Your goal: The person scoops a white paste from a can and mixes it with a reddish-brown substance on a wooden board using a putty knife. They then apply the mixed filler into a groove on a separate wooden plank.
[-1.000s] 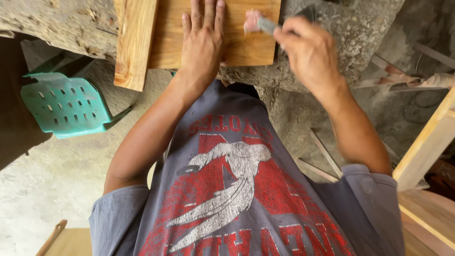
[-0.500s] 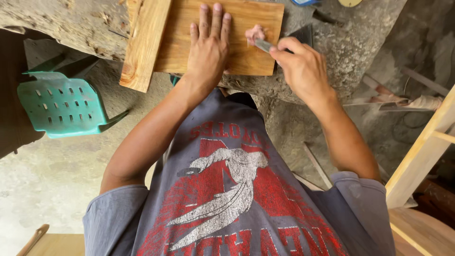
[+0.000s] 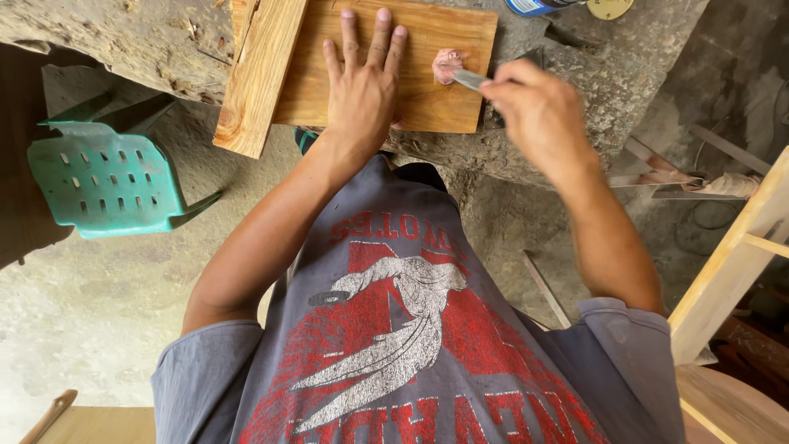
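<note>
The wooden board (image 3: 386, 70) lies flat on the rough stone desk (image 3: 575, 90), its left edge tucked beside a thicker plank (image 3: 261, 78) that slants across the desk's edge. The left hand (image 3: 362, 86) rests on the board with palm down and fingers spread, released around nothing, apparently pinning the board so it does not slide. The right hand (image 3: 538, 111) is clenched around a small putty knife (image 3: 470, 79), whose blade reaches left to a pinkish lump of filler (image 3: 448, 64) sitting on the board's right end. So the filler lies just beyond the right grip, touching the blade tip, and near the left hand's fingers. A green plastic chair (image 3: 107, 181) stands below the desk on the left.
</note>
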